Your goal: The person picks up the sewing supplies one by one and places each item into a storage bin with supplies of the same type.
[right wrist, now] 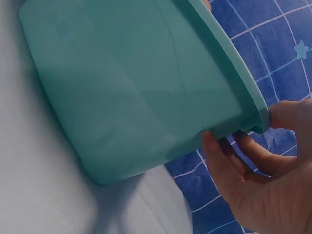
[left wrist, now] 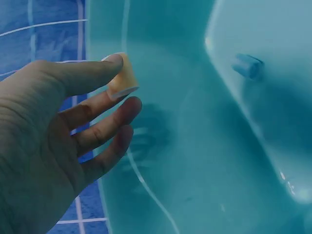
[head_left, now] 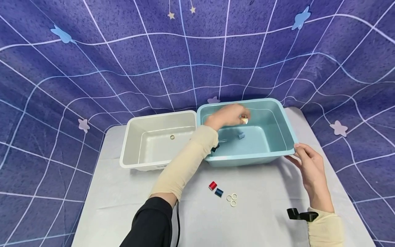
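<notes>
My left hand [head_left: 229,115] reaches over the light blue plastic bin [head_left: 251,158]. Its thumb and index finger pinch a pale yellow thread spool [left wrist: 125,75], the other fingers loosely bent below it. On the bin's floor lies a light blue thread spool [head_left: 241,136], apart from the hand. At the bin's near right corner, my right hand [head_left: 311,168] grips the rim, with the thumb on the edge and fingers beneath, as the right wrist view shows.
A white bin [head_left: 124,147] adjoins the blue one on the left, holding one small ring [head_left: 172,137]. In front, on the white-covered table [head_left: 123,212], lie a red spool [head_left: 212,186], a dark blue spool [head_left: 218,192] and three cream rings [head_left: 233,203]. A patterned purple curtain [head_left: 203,51] hangs behind.
</notes>
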A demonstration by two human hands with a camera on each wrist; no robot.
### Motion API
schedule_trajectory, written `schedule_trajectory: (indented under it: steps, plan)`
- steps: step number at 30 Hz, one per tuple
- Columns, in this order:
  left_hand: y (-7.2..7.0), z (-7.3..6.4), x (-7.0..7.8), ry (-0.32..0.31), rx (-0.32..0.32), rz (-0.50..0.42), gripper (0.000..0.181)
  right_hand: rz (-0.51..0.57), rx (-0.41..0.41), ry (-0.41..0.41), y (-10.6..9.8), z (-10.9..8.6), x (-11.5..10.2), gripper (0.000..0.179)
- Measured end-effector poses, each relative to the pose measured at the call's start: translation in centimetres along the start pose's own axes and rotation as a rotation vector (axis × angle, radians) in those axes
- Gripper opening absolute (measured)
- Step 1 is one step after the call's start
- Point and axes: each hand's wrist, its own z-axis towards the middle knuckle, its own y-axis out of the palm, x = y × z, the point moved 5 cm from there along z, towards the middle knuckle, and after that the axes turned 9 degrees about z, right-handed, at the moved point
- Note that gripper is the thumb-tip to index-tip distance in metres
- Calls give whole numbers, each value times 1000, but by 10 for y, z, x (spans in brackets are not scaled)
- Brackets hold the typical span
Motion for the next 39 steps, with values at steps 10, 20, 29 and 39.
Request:
schedule_trajectory:
  steps: [10,20,29,39]
  plan:
    - [31,16,-8,-66,-88,121,6,-1,-8,-3,-2,-1,2,14]
    - [63,35,-6,12,-141,454,12,-7,-12,-17,-1,-2,1,12]
    - [89,51,-8,60,-274,696,16,-22,8,-21,-3,-3,0,11]
    - [100,53,-13,50,-340,757,27,18,-13,-44,0,-2,1,12]
